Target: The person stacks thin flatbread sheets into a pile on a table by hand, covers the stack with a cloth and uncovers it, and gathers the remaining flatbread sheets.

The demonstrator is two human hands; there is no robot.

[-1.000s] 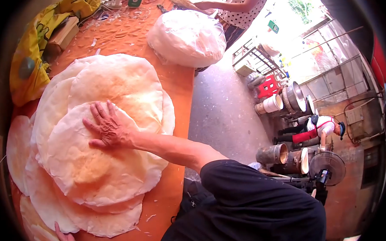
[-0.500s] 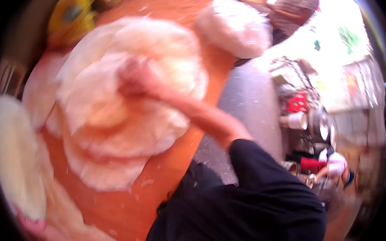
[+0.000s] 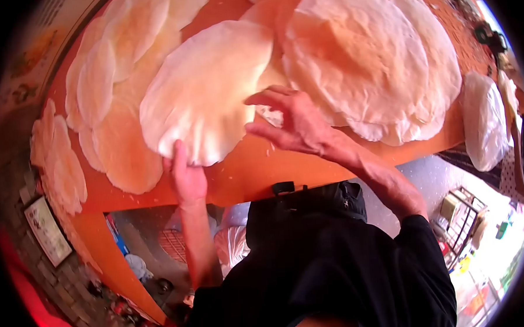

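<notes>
A thin, pale round flatbread (image 3: 209, 87) is tilted up in front of me over the orange table. My left hand (image 3: 187, 175) pinches its near edge, thumb on top, and the sheet creases there. Beside its right edge, my right hand (image 3: 292, 118) has its fingers curved and apart, with nothing between them. To the right lies a wide pile of flatbreads (image 3: 357, 60), wrinkled and overlapping. More flatbreads (image 3: 124, 146) overlap on the left part of the table.
The orange table (image 3: 257, 184) has its near edge just before my body. A white plastic bag (image 3: 482, 122) bulges at the table's right end. Smaller flatbreads (image 3: 63, 163) hang by the left end. A metal rack (image 3: 466, 224) stands at lower right on the floor.
My view has swung from the right side toward the table's middle. My right hand has come off the flatbread pile, and the flatbread in my left hand is now before me.
</notes>
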